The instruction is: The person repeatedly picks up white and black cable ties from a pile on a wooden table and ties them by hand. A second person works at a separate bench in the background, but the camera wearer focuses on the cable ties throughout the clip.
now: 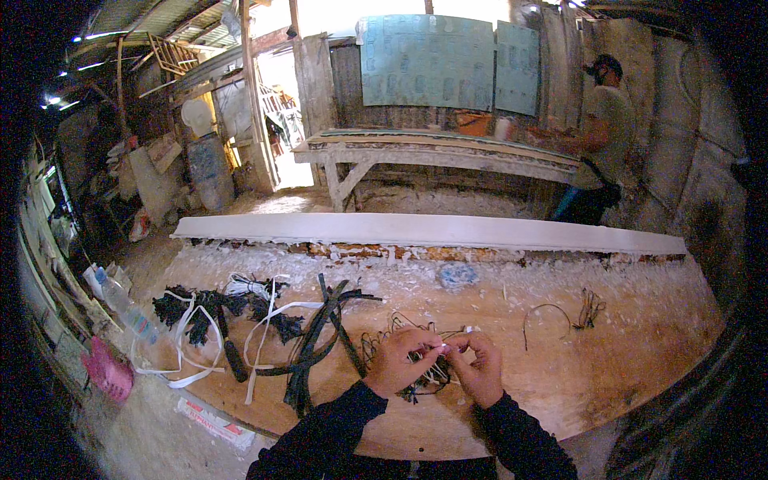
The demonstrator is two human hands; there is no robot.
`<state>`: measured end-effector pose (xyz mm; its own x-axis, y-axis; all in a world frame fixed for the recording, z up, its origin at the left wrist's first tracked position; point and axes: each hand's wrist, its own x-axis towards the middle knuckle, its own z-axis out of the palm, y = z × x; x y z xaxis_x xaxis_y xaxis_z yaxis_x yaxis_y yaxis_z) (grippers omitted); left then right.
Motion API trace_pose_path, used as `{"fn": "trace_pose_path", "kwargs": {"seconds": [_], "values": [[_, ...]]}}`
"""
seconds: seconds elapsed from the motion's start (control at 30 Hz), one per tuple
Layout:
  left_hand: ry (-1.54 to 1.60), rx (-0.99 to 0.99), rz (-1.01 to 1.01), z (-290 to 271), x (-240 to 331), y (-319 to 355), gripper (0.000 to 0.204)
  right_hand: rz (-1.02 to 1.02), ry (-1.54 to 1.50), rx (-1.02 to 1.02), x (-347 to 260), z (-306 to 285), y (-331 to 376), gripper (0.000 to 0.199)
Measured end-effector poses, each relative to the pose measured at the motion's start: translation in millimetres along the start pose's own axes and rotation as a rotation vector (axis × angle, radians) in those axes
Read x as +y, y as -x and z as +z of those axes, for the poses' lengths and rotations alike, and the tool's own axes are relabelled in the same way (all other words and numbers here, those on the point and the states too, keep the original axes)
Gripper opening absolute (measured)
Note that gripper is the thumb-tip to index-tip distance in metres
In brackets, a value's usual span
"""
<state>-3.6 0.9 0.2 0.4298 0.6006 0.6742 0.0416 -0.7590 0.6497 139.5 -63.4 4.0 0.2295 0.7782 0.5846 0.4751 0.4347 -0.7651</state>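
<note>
My left hand (398,362) and my right hand (478,370) meet over the near middle of the wooden table (552,376). Their fingertips pinch a small white piece (443,346), too small to name more exactly. Under and behind the hands lies a tangle of thin dark wire loops (376,344), partly hidden by them. Left of my left hand are black flat strips (302,370) in a loose heap. Farther left a dark-handled tool (234,358) lies among white strips (258,356) and bundles of short black pieces (204,308).
A long white board (432,232) runs along the table's far edge. Bent wires (588,310) lie to the right, a blue crumpled piece (458,276) behind. A plastic bottle (128,308) is at the left. Beyond, a person (604,128) stands at another bench (448,152).
</note>
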Motion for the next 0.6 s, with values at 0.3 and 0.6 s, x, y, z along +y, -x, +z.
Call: {"fn": "trace_pose_path", "kwargs": {"seconds": [0.3, 0.6], "values": [[0.047, 0.048, -0.087, 7, -3, 3, 0.012, 0.276, -0.229, -0.080, 6, 6, 6, 0.005], [0.680, -0.047, -0.444, 9, -5, 4, 0.009, 0.537, -0.890, -0.260, 11, 3, 2, 0.007]]}}
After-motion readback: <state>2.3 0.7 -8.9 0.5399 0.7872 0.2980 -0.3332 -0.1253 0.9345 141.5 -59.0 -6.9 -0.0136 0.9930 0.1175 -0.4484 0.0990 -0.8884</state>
